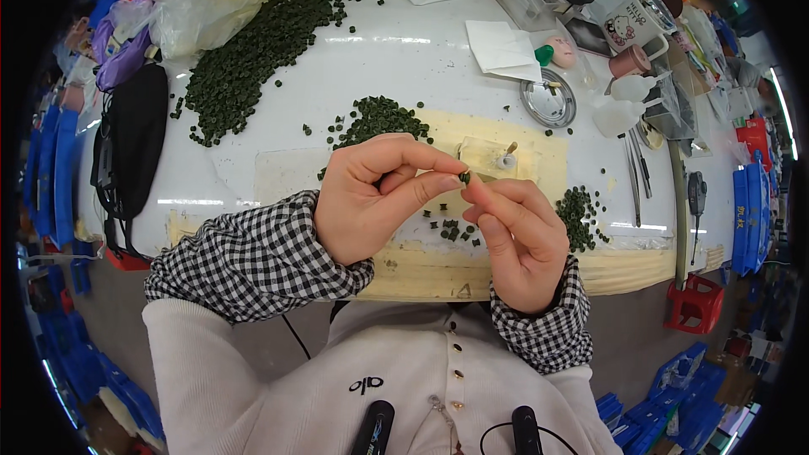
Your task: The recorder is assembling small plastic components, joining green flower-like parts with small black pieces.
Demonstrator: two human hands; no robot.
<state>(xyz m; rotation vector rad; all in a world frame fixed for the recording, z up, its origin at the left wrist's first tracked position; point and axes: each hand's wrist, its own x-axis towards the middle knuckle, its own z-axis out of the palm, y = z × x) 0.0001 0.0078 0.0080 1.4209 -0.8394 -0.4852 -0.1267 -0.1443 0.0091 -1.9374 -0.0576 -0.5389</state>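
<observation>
Close together over the table's front part, my two hands meet at their fingertips. A small dark green spool-shaped part shows there. My left hand pinches it between thumb and forefinger. From the other side, my right hand has its thumb and fingertips closed against the same part. Just beyond my fingers is a pale block with a short upright brass-coloured pin on a yellowish sheet. A mound of dark green parts lies beyond my left hand. Several loose ones lie between my wrists.
A large heap of green parts spreads at the far left beside a clear plastic bag. Another small pile lies right of my right hand. Farther right are tweezers, a round metal dish, squeeze bottles and a mug.
</observation>
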